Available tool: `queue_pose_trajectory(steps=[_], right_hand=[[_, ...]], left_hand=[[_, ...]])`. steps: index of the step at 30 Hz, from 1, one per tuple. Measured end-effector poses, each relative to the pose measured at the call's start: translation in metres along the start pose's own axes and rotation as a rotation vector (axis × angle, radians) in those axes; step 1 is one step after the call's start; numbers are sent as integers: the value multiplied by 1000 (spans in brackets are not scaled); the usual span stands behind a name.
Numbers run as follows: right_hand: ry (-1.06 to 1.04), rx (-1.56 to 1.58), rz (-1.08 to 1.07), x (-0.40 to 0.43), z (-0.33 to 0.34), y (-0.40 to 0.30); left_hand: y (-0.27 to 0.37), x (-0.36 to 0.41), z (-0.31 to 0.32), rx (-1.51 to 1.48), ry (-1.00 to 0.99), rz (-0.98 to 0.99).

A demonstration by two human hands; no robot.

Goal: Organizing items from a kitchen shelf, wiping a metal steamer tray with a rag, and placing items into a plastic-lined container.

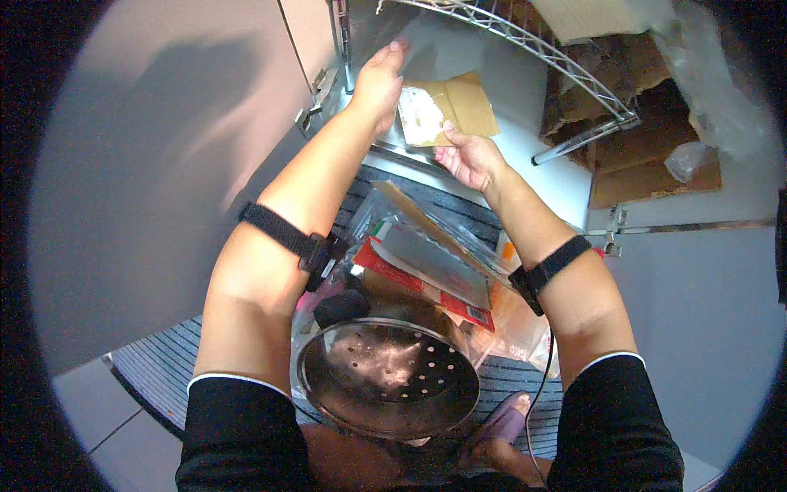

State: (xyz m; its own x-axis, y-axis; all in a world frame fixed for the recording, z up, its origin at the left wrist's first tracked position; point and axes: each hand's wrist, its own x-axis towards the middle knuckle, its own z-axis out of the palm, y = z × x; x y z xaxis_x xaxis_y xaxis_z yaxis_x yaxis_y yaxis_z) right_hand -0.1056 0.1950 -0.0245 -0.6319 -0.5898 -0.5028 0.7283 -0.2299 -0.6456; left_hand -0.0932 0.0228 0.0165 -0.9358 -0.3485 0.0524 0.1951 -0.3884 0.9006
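A folded piece of brown cardboard [470, 101] with a torn white paper layer lies over the cabinet's metallic floor [519, 163]. My right hand [473, 158] pinches its near edge, thumb on top and fingers curled below. Beside the cardboard's left end is my left hand [380, 83], stretched toward the back of the cabinet. No object shows in it; its fingertips are blurred and partly hidden. Each forearm wears a black strap. Below my arms, a round perforated metal pan [393, 378] sits before a heap of packaging.
A wire shelf rack [529, 46] arches over the cabinet floor, one leg at right. Torn brown cardboard [658, 181] and clear plastic lie at right. Cabinet doors [141, 203] flank both sides. Red-edged packaging [424, 264] piles on a striped mat [157, 353]. A cable hangs near my right arm.
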Motion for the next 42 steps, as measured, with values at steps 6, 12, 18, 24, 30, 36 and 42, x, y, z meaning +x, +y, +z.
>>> queue_pose_trajectory(steps=[6,12,18,24,30,36,42], right_hand=[[-25,36,-10,-75,28,-16],[-50,-13,-173,-128,64,-13],[-142,-51,-218,-146,103,-4],[-134,-93,-186,-175,140,5],[-173,-81,-195,-209,160,-6],[-148,-94,-161,-263,195,-37],[-150,-103,-83,-323,227,-69]], left_hand=[[47,-41,14,0,-15,-12],[91,-100,17,88,23,-83],[137,-150,11,174,132,-58],[172,-187,-6,147,183,-78],[209,-210,7,104,162,-92],[244,-227,18,94,163,-86],[289,-252,39,161,157,-55]])
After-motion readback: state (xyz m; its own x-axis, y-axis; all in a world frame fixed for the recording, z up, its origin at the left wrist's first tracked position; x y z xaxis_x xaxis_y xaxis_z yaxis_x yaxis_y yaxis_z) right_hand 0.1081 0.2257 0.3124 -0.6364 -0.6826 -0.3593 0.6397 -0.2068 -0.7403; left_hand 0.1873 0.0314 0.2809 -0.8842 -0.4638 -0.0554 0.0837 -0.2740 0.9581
